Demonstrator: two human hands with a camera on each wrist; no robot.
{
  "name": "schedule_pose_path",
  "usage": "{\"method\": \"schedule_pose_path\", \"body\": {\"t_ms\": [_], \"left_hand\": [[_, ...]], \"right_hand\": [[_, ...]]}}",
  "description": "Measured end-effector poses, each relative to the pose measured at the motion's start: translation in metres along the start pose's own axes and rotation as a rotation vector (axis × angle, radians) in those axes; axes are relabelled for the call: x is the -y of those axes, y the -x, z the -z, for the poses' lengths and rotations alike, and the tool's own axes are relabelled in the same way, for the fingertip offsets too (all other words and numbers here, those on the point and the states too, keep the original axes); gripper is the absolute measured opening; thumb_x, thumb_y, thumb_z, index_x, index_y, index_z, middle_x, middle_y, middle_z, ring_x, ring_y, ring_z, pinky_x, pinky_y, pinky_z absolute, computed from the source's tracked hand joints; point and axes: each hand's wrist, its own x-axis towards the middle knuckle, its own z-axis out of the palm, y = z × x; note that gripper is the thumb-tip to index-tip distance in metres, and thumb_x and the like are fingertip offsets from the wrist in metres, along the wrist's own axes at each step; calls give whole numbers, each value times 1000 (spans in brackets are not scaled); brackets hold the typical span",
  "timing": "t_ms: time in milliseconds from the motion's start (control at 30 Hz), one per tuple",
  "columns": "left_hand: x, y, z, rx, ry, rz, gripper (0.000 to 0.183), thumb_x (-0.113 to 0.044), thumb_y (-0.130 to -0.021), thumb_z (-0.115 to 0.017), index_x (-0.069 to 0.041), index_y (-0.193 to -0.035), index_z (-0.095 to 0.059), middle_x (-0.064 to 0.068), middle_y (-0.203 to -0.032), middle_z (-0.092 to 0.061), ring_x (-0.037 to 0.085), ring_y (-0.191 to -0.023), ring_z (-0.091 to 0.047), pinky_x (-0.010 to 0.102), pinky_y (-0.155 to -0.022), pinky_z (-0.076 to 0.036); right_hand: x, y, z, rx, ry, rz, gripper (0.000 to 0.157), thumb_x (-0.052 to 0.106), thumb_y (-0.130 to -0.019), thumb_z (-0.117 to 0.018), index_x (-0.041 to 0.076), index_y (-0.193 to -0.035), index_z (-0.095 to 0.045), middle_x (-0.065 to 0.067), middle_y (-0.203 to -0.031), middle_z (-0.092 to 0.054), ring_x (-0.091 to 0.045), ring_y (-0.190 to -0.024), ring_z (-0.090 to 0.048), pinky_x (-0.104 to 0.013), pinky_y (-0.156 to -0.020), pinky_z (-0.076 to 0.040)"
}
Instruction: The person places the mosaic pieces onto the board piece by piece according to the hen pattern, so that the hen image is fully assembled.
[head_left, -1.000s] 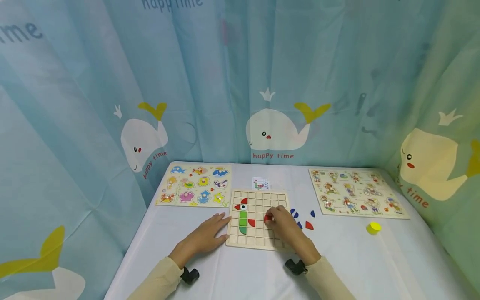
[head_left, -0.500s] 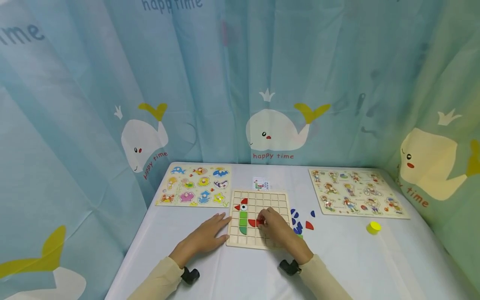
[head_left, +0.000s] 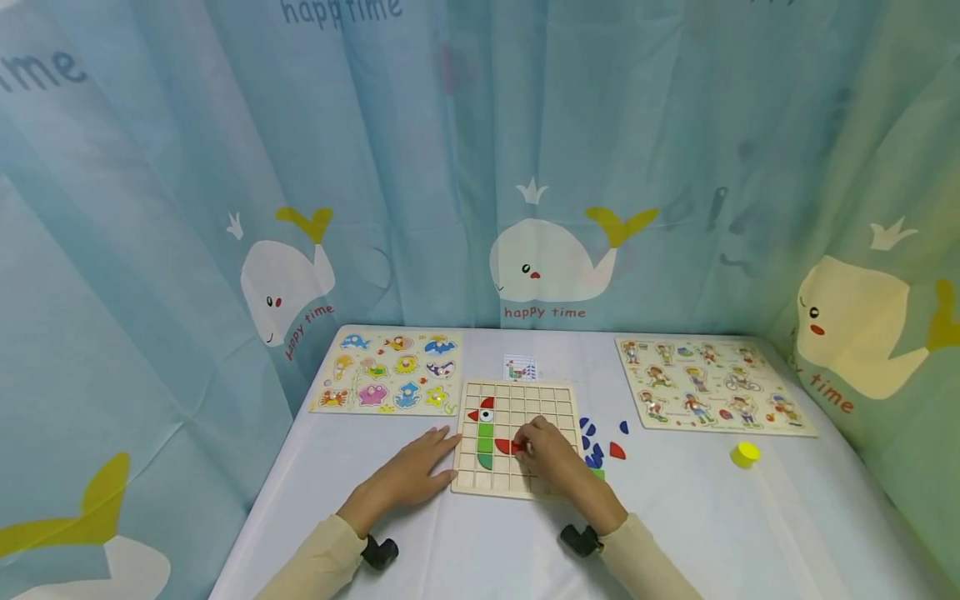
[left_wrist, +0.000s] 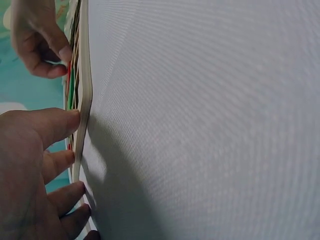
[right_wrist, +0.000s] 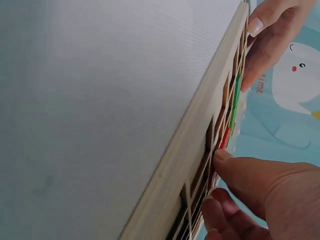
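A wooden grid board (head_left: 525, 483) lies in front of me with red, green and eye-marked pieces set in its left columns. My left hand (head_left: 408, 473) rests against the board's left edge, its fingers spread and touching the rim. Over the middle of the grid, my right hand (head_left: 551, 457) pinches a red piece (head_left: 517, 447), partly hidden by the fingers. That piece sits right beside a red quarter-round piece (head_left: 502, 446). A green column (head_left: 486, 438) stands left of these. In the right wrist view, the thumb and fingers (right_wrist: 227, 156) are down at the grid.
Several blue pieces (head_left: 594, 457), a loose red piece (head_left: 617, 451) and a green one (head_left: 598, 473) lie right of the board. A small picture card (head_left: 521, 367) is behind it. Two picture puzzles (head_left: 386, 371) flank the back; a yellow cylinder (head_left: 746, 454) stands at right.
My right hand has moved left across the board with the red piece, to beside the red quarter-round. Over the last half second it has hardly moved. The left hand stays in place.
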Motion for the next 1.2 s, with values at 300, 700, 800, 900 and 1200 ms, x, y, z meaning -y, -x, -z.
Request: {"method": "schedule_pose_path", "body": {"t_ms": [300,700,800,900,1200], "left_hand": [[5,0,-2,-6,-3,4,63,-40,-106,-61,-20,-163,-43,9,-172,-34,35,-160,-29,57,-128,-31],[6,0,-2,1,-2,-2,63,-41,-107,-60,-20,-164,-41,10,-172,-33,35,-160,-28,57,-128,-30],[7,-1,-3,0,-8,-5,64,-41,-107,-59,-20,-164,-41,9,-172,-33,34,-160,-28,57,-128,-30],[7,-1,-3,-1,-5,-6,64,-41,-107,-60,-20,-164,-41,9,-172,-33,34,-160,-28,57,-128,-30],[6,-2,-3,-1,1,-12,63,-41,-107,-60,-20,-164,-41,10,-172,-33,35,-160,-28,57,-128,-29]], "right_hand": [[-22,13,31,-28,26,-10,22,2,-93,-78,6,-113,-71,-9,-110,-62,-23,-101,-61,-43,-88,-58],[-87,42,84,81,73,-204,28,-3,-95,-69,1,-123,-70,-21,-116,-62,-34,-104,-63,-56,-92,-57],[-97,47,87,113,73,-212,26,-6,-95,-66,3,-118,-73,-19,-111,-63,-35,-102,-65,-55,-91,-58],[-105,50,88,125,72,-229,23,-5,-95,-67,4,-115,-72,-15,-105,-63,-32,-97,-64,-52,-86,-59],[-113,52,82,85,81,-273,24,13,-93,-81,1,-110,-70,-13,-103,-60,-25,-90,-58,-45,-80,-55]]}}
